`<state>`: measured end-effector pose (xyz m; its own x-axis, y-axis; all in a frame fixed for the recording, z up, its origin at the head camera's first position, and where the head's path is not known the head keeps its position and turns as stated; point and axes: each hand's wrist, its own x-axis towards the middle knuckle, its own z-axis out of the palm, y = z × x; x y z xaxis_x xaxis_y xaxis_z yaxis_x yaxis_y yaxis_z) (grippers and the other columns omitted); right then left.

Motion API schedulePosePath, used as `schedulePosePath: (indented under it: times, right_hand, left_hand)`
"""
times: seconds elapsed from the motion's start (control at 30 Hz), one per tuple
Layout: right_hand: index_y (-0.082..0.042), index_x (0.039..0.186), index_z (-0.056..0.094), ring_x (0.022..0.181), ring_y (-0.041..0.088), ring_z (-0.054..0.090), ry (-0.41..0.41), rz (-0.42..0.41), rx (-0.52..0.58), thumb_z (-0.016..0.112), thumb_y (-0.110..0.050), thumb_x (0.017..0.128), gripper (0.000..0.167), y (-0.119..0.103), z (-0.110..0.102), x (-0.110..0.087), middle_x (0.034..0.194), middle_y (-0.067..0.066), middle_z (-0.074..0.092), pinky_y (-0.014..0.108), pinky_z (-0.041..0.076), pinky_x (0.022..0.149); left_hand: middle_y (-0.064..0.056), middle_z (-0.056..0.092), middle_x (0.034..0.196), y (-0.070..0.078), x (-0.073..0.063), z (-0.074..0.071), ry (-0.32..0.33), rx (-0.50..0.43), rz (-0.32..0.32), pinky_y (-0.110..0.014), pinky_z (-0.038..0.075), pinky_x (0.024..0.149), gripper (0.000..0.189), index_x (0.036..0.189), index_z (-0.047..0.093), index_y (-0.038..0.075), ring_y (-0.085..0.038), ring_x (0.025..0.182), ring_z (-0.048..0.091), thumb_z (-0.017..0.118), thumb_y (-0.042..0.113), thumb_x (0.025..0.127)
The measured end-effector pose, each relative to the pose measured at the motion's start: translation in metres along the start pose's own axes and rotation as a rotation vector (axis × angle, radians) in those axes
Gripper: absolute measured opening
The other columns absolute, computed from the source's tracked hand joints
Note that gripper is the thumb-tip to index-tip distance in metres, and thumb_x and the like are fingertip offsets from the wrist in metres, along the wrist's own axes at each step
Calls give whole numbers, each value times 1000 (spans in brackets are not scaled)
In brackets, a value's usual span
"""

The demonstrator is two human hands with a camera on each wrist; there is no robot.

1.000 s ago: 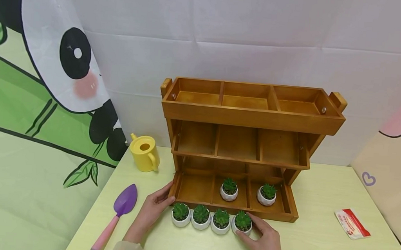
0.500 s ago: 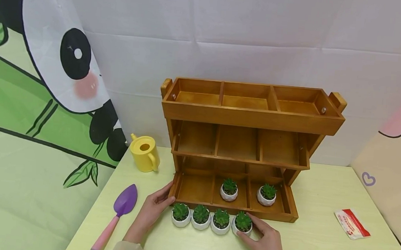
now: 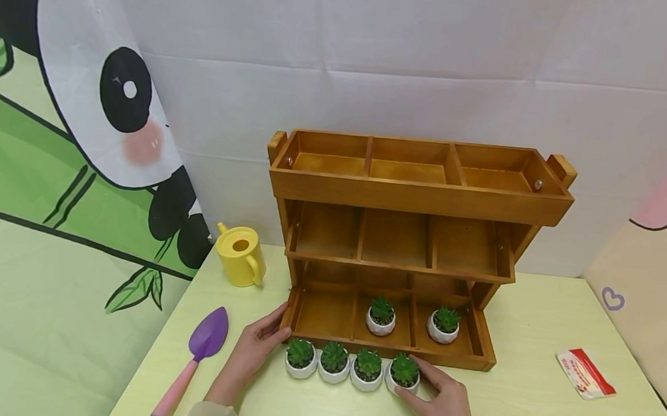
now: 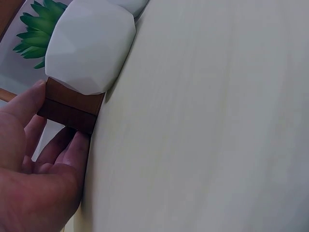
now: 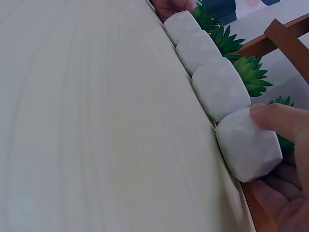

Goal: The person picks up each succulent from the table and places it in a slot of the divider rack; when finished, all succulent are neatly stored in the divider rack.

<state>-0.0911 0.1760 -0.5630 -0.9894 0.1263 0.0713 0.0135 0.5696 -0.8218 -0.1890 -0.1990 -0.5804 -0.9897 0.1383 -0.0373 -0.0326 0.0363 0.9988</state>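
A wooden three-tier shelf [image 3: 422, 199] stands at the back of the table. My left hand [image 3: 253, 350] grips the front left corner of its bottom tier; in the left wrist view the thumb [image 4: 34, 96] lies at one side of the wood, the fingers at the other. Along the shelf's front edge runs a row of several small succulents in white faceted pots. At the row's right end, my right hand [image 3: 441, 402] pinches a potted succulent [image 3: 404, 370] between thumb and fingers. Two more potted succulents sit in the bottom tier, one in the middle compartment [image 3: 381, 316], one in the right [image 3: 444, 325].
A yellow watering can [image 3: 240, 256] stands left of the shelf. In front of it lies a trowel [image 3: 208, 333] with a purple blade and pink handle. A red and white packet [image 3: 586, 373] lies on the table at the right. Printed cloth hangs behind.
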Motion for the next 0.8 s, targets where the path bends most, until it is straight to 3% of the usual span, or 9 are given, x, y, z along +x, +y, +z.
schedulePosePath:
  times: [0.17,0.63,0.8]
  right_hand:
    - [-15,129,77,119,30,68,4,-28,15,97,-39,74,63,-1,-1,0,126,7,73,45,57,100]
    - [-19,128,77,117,25,70,-22,-42,93,97,-37,75,59,-7,-10,5,125,3,74,29,59,93]
    - [-13,128,76,114,28,71,-25,-54,128,97,-30,75,60,-11,-13,7,125,9,74,29,60,91]
  left_hand:
    - [-11,46,159,-1,0,0,-3,-5,0,-29,47,109,58,155,54,19,-31,144,46,70,7,101]
    - [-10,45,160,-1,0,0,-8,5,7,-29,46,109,57,155,54,20,-30,144,45,71,10,101]
    - [-11,45,159,0,0,0,-4,3,4,-29,46,109,58,155,54,19,-31,144,45,72,12,100]
